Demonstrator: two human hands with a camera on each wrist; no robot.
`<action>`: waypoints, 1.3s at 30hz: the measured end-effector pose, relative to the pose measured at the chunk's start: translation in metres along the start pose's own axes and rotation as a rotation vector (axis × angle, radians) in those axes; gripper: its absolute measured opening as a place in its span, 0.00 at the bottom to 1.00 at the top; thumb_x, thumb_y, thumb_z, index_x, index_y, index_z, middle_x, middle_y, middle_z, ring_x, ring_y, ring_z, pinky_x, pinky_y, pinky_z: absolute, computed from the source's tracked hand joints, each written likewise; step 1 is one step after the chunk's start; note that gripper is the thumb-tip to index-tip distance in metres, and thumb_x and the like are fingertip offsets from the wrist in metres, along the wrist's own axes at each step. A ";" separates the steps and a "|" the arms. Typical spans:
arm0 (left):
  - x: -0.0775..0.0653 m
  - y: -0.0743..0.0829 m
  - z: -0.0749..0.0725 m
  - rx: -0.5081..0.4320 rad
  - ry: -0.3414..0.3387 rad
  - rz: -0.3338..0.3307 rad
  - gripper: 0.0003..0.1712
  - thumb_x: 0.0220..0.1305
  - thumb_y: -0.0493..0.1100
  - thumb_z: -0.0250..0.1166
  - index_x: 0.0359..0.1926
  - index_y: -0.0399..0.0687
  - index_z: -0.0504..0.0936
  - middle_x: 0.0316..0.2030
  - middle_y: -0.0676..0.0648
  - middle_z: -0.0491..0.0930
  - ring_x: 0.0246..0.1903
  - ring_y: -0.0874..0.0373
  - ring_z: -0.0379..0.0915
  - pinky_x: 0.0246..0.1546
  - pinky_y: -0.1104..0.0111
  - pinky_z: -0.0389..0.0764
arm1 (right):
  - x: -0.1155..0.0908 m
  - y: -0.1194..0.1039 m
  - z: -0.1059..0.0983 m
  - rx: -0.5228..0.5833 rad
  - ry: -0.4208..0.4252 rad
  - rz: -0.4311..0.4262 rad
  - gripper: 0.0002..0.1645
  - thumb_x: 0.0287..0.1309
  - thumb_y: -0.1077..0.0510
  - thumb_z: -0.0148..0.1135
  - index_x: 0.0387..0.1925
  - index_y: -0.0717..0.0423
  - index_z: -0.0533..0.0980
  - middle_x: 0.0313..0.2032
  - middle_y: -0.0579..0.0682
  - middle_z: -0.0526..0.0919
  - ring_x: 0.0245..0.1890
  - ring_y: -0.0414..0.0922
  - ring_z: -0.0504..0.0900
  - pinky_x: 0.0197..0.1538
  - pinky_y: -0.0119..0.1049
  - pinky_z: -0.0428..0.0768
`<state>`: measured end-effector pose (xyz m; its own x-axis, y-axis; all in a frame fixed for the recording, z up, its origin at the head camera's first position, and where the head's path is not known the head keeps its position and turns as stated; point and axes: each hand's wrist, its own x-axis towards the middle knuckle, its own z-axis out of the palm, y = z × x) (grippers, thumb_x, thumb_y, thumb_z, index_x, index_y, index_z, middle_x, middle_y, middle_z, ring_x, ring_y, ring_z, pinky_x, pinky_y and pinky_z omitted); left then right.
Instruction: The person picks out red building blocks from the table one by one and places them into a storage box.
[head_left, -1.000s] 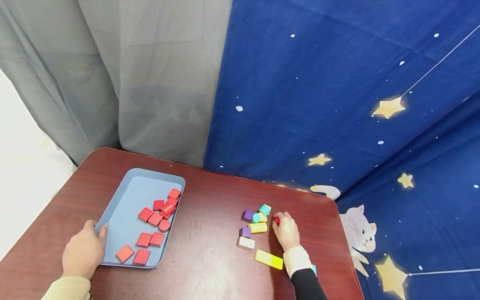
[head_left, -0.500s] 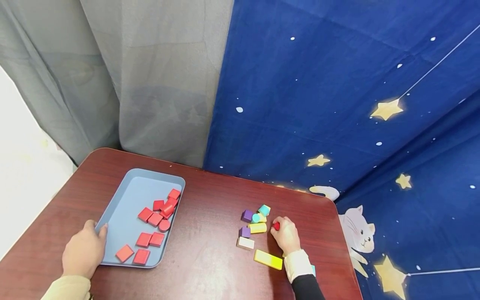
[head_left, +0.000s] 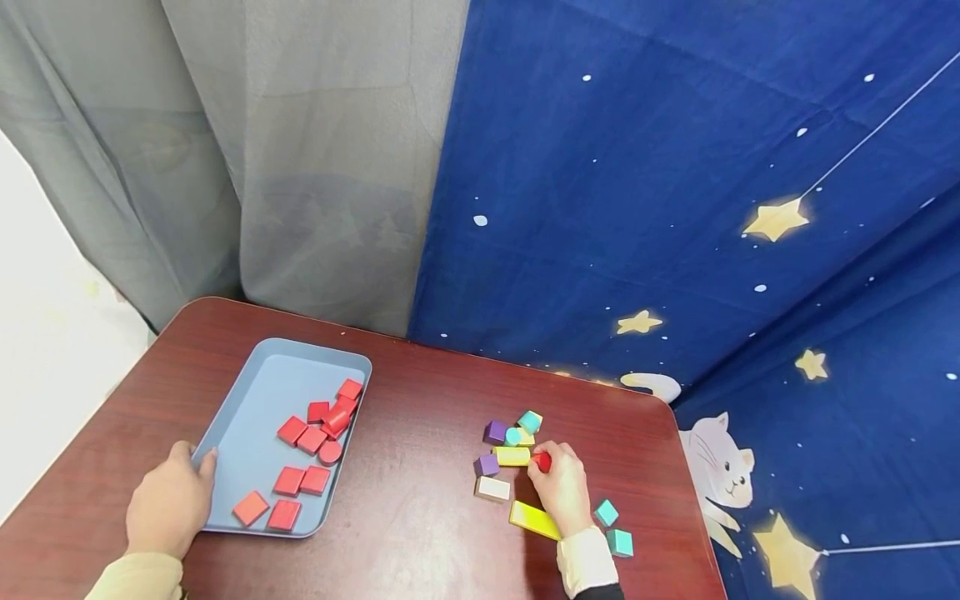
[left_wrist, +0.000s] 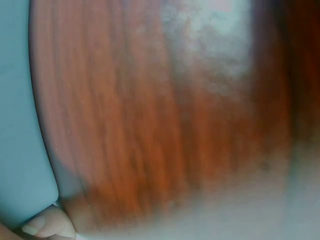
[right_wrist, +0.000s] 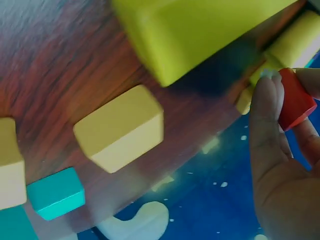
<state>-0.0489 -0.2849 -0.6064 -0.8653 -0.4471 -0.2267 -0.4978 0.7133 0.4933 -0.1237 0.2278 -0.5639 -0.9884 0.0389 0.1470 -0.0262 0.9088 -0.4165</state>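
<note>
In the head view my left hand (head_left: 168,504) grips the near left rim of a blue-grey tray (head_left: 243,458), thumb over the edge. The left wrist view shows a fingertip (left_wrist: 47,225) at the tray's corner. Several red wooden blocks (head_left: 311,439) lie in the tray, mostly along its right side. My right hand (head_left: 564,490) pinches a red cylinder block (right_wrist: 296,100) between thumb and fingers. It is close to the right end of a yellow cylinder block (head_left: 512,456). Just below the hand lies a long yellow block (head_left: 532,518), partly covered by the wrist.
Left of the right hand are purple blocks (head_left: 487,464), a white block (head_left: 492,488) and teal pieces (head_left: 529,422). Two teal blocks (head_left: 619,542) lie right of the wrist. A pale yellow block (right_wrist: 120,127) shows in the right wrist view. Curtains (head_left: 345,208) hang behind the table.
My right hand has moved toward me and to the left with the red cylinder block, uncovering the teal blocks on the right. The left hand stays on the tray.
</note>
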 end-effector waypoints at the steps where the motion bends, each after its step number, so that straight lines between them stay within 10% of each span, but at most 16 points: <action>1: 0.000 0.000 0.000 -0.001 -0.001 0.000 0.34 0.72 0.57 0.45 0.56 0.25 0.64 0.44 0.21 0.73 0.38 0.24 0.73 0.27 0.46 0.71 | -0.001 -0.003 0.000 0.000 0.009 -0.007 0.10 0.46 0.58 0.72 0.32 0.49 0.79 0.28 0.44 0.74 0.25 0.41 0.73 0.34 0.33 0.76; 18: 0.000 0.001 -0.002 0.000 -0.017 -0.011 0.34 0.72 0.58 0.45 0.56 0.27 0.63 0.45 0.21 0.73 0.39 0.24 0.73 0.28 0.47 0.71 | -0.024 -0.055 0.006 0.075 0.078 -0.188 0.11 0.42 0.61 0.73 0.31 0.51 0.80 0.30 0.41 0.76 0.26 0.36 0.74 0.32 0.27 0.73; 39: 0.000 0.000 -0.001 0.002 -0.025 -0.004 0.36 0.72 0.59 0.45 0.57 0.27 0.63 0.45 0.21 0.73 0.38 0.24 0.73 0.27 0.47 0.71 | -0.060 -0.147 0.049 0.240 -0.046 -0.353 0.10 0.47 0.58 0.70 0.35 0.46 0.80 0.33 0.36 0.76 0.31 0.28 0.71 0.36 0.17 0.68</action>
<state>-0.0487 -0.2855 -0.6054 -0.8643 -0.4367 -0.2494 -0.5016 0.7126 0.4905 -0.0682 0.0713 -0.5550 -0.9180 -0.2806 0.2801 -0.3928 0.7402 -0.5457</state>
